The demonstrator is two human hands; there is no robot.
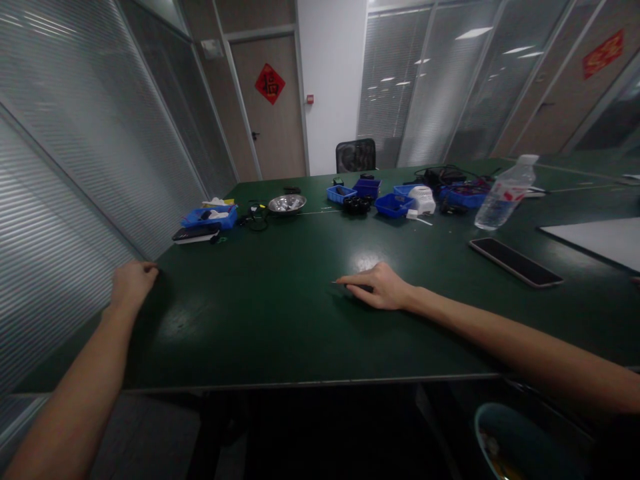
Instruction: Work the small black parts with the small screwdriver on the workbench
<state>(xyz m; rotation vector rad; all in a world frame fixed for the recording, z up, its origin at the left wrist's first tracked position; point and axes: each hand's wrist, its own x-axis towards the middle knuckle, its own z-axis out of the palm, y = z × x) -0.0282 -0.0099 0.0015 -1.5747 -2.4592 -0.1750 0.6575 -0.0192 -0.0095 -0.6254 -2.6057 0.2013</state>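
My right hand (383,287) rests on the green table (260,313), fingers pinched round a thin, dark pointed tool (366,288). Its fine light tip pokes out past the fingertips toward the left, low over the tabletop. Whether it is a pen or a small screwdriver I cannot tell. Over at the table's left side, my left hand (133,283) is closed with its fingers curled. The inside of that hand is hidden, so anything in it does not show.
A phone (516,262) and a plastic bottle (506,193) are on the right, near a white sheet (600,240). Blue trays (394,205), a metal bowl (287,204) and cables lie farther back. Another blue tray (210,218) stands at left. Below the front edge is a bin (520,433).
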